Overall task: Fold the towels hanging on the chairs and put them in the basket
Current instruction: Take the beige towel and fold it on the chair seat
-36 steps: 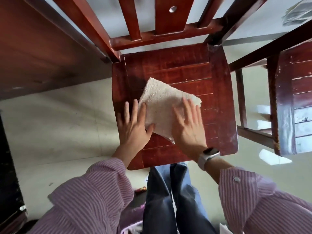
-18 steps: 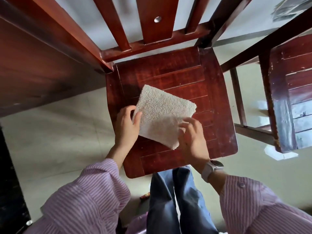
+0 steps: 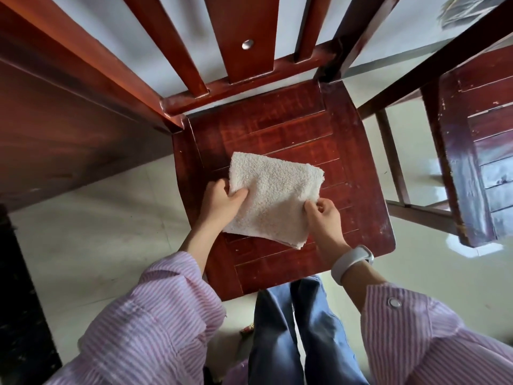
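1. Nearest, at 6 o'clock: blue jeans [image 3: 294, 337] between two pink-striped sleeves, left sleeve [image 3: 155, 323] at 7 o'clock, right sleeve [image 3: 433, 337] at 5 o'clock.
2. On the right wrist, a white watch band [image 3: 351, 261].
3. Left hand [image 3: 222, 204], just left of centre: grip closed on the left edge of the towel, thumb on top, fingers curled under.
4. Right hand [image 3: 324, 215], just right of centre: grip pinching the towel's right edge between thumb and fingertips.
5. Folded cream towel [image 3: 274, 198], terry-textured, roughly square, held between both hands over the middle of the seat; near corner at 6 o'clock showing stacked layers; whether touching the seat or lifted slightly, cannot tell.
6. Dark red wooden chair seat [image 3: 291, 134], slatted and scuffed, under the towel.
7. Further, at 12 o'clock: chair back [image 3: 244, 40] with upright slats and a metal screw head in the middle slat.
8. At 3 o'clock: second red wooden chair [image 3: 472, 134], worn paint at the edges.
9. At 9 o'clock: dark wooden tabletop [image 3: 69, 120].
10. Below everything: pale tiled floor [image 3: 97, 245].
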The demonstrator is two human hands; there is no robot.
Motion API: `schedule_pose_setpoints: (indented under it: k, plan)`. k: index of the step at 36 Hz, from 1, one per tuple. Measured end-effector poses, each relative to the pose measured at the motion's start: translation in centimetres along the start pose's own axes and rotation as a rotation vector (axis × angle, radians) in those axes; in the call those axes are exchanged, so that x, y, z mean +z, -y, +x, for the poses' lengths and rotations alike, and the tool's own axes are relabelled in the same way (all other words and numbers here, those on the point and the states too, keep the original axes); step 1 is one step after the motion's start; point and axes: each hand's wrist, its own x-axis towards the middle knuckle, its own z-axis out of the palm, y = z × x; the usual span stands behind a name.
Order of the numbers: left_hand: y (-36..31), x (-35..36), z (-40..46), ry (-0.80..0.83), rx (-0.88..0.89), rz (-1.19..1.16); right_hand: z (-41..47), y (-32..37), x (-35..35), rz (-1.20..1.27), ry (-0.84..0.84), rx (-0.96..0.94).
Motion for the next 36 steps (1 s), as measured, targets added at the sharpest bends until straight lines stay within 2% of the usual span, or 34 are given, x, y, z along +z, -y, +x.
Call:
schedule_pose_setpoints:
  k: [5,9,17,22,25,29,33,36]
  plan:
    - [-1.3,-1.0,-3.3,0.105,0.032,-0.312,-1.0,0.5,-2.2,0.016,0.025,-0.050]
    - [-2.5,-1.4,-6.3,0.081,0.125,-0.372,-2.8,1.6,-4.3,0.107,0.037,-0.055]
    - [-7.3,-1.0,-12.9,-0.012,0.345,-0.160,-7.5,4.0,-10.1,0.187,0.047,-0.100]
    - [-11.0,-0.2,-16.8,0.041,0.426,-0.095,-10.4,5.0,-15.7,0.308,0.087,-0.147]
    - [-13.8,0.9,-19.1,0.062,0.469,-0.065,-11.6,5.0,-19.5,0.400,0.050,-0.169]
    - [-18.1,3.7,-22.7,0.109,0.512,-0.019,-12.8,4.0,-25.7,0.564,0.079,-0.188]
    - [-22.6,8.3,-26.2,0.142,0.533,0.031,-13.8,2.3,-33.4,0.574,0.173,-0.253]
    - [-25.9,12.9,-28.9,0.155,0.580,0.025,-14.2,1.1,-39.6,0.637,0.046,-0.202]
